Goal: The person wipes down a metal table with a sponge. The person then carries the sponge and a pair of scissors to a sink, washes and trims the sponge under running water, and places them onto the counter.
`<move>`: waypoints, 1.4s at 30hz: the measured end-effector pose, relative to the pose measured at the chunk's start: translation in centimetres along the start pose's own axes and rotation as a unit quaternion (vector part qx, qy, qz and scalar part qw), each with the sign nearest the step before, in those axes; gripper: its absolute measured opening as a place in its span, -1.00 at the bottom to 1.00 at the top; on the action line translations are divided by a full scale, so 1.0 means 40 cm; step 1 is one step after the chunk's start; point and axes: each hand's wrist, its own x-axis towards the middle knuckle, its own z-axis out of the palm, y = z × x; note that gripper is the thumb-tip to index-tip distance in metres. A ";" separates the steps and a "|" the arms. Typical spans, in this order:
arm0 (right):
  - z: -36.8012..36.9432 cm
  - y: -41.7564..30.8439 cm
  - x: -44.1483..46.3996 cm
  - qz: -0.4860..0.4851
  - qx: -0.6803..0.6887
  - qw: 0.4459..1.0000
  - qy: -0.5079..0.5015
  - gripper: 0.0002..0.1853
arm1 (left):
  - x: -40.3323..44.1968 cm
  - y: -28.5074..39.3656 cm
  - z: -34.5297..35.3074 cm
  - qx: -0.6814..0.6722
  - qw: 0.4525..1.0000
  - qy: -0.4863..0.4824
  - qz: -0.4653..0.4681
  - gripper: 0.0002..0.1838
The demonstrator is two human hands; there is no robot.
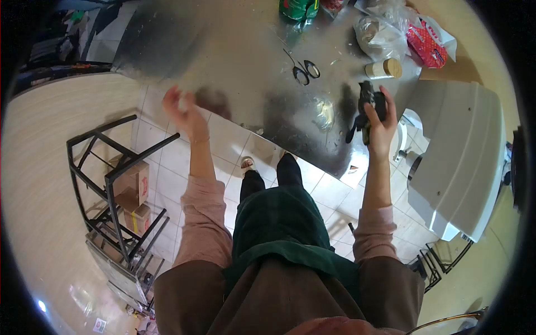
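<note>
My left hand [188, 117] is raised near the front left edge of the metal table [234, 61]. Its fingers are slightly blurred, apart and loosely curled, with nothing in them. On the right, my right hand [381, 127] grips a dark, irregular black object [365, 99] with hanging parts, over the table's right side; its exact kind is unclear. Just beyond that hand lies a small jar [382, 68] with a tan lid, on its side. Black-handled scissors [304, 72] rest on the tabletop, between and beyond my hands, touched by neither.
Clear plastic bags [382, 36] and a red patterned packet [427, 44] lie at the back right. A green container [298, 8] stands at the far edge. A bulky white appliance [458, 162] is at right; a black metal frame [109, 178] and cardboard boxes [131, 187] at left.
</note>
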 end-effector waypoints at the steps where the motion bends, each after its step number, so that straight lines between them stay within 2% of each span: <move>1: 0.005 0.014 0.023 -0.069 -0.093 0.993 -0.030 -0.52 | 0.023 0.057 0.048 0.074 0.984 -0.112 0.115 -0.69; 2: 0.026 0.002 0.037 -0.078 -0.093 0.992 -0.039 -0.54 | 0.043 0.093 0.101 0.144 0.937 -0.222 0.226 -0.71; 4: 0.043 0.016 0.062 -0.075 -0.095 0.992 -0.048 -0.55 | 0.050 0.122 0.213 0.211 0.871 -0.296 0.331 -0.76; 6: 0.048 0.025 0.075 -0.054 -0.120 0.989 -0.064 -0.57 | 0.056 0.124 0.310 0.238 0.820 -0.403 0.330 -0.76; 7: 0.047 0.038 0.078 -0.051 -0.120 0.989 -0.063 -0.57 | 0.059 0.111 0.349 0.239 0.819 -0.405 0.328 -0.76; 9: 0.041 0.071 0.083 -0.072 -0.155 0.984 -0.057 -0.57 | 0.061 0.102 0.404 0.205 0.767 -0.448 0.412 -0.81; 10: 0.038 0.080 0.079 -0.070 -0.157 0.983 -0.057 -0.57 | 0.059 0.104 0.413 0.204 0.767 -0.449 0.410 -0.81; 12: 0.040 0.086 0.071 -0.131 -0.223 0.965 -0.043 -0.57 | 0.063 0.113 0.441 0.285 0.689 -0.547 0.380 -0.75; 13: 0.045 0.084 0.066 -0.131 -0.227 0.964 -0.042 -0.57 | 0.060 0.109 0.449 0.282 0.690 -0.547 0.380 -0.75; 15: 0.064 0.075 0.057 -0.213 -0.299 0.929 -0.046 -0.59 | 0.064 0.103 0.462 0.297 0.650 -0.574 0.400 -0.83; 16: 0.071 0.073 0.059 -0.235 -0.300 0.922 -0.067 -0.60 | 0.063 0.100 0.467 0.293 0.651 -0.574 0.402 -0.83; 19: 0.088 0.044 0.062 -0.215 -0.294 0.928 -0.080 -0.64 | 0.066 0.093 0.461 0.315 0.627 -0.582 0.410 -0.81; 22: 0.117 0.015 0.118 -0.275 -0.297 0.912 -0.062 -0.62 | 0.078 0.102 0.440 0.324 0.619 -0.574 0.427 -0.82; 24: 0.146 0.015 0.177 -0.332 -0.312 0.889 -0.053 -0.59 | 0.096 0.123 0.416 0.338 0.614 -0.600 0.385 -0.85; 25: 0.159 0.036 0.211 -0.331 -0.310 0.889 -0.056 -0.59 | 0.105 0.127 0.399 0.340 0.614 -0.600 0.383 -0.85; 27: 0.181 0.092 0.275 -0.365 -0.408 0.836 -0.040 -0.58 | 0.125 0.134 0.351 0.339 0.671 -0.551 0.363 -0.86; 29: 0.192 0.130 0.289 -0.349 -0.426 0.834 -0.044 -0.58 | 0.149 0.141 0.267 0.338 0.743 -0.460 0.349 -0.84; 31: 0.206 0.124 0.264 -0.309 -0.396 0.863 -0.055 -0.56 | 0.167 0.146 0.148 0.303 0.829 -0.351 0.314 -0.84; 33: 0.218 0.127 0.224 -0.323 -0.381 0.863 -0.074 -0.61 | 0.155 0.109 0.001 0.326 0.893 -0.226 0.215 -0.87; 35: 0.232 0.145 0.181 -0.350 -0.374 0.849 -0.128 -0.58 | 0.089 0.078 -0.121 0.263 0.957 -0.090 0.079 -0.89; 37: 0.245 0.160 0.147 -0.362 -0.356 0.845 -0.168 -0.57 | 0.000 -0.030 -0.220 0.121 0.991 0.053 0.005 -0.86; 39: 0.265 0.145 0.101 -0.363 -0.338 0.823 -0.277 -0.56 | -0.098 -0.124 -0.258 0.012 0.981 0.149 -0.122 -0.81; 40: 0.274 0.133 0.091 -0.366 -0.337 0.820 -0.281 -0.56 | -0.153 -0.166 -0.266 -0.021 0.966 0.143 -0.215 -0.76; 41: 0.281 0.119 0.086 -0.333 -0.300 0.824 -0.347 -0.56 | -0.203 -0.185 -0.254 -0.055 0.941 0.135 -0.306 -0.71; 42: 0.286 0.109 0.086 -0.299 -0.261 0.821 -0.410 -0.55 | -0.247 -0.161 -0.216 -0.086 0.886 0.123 -0.439 -0.60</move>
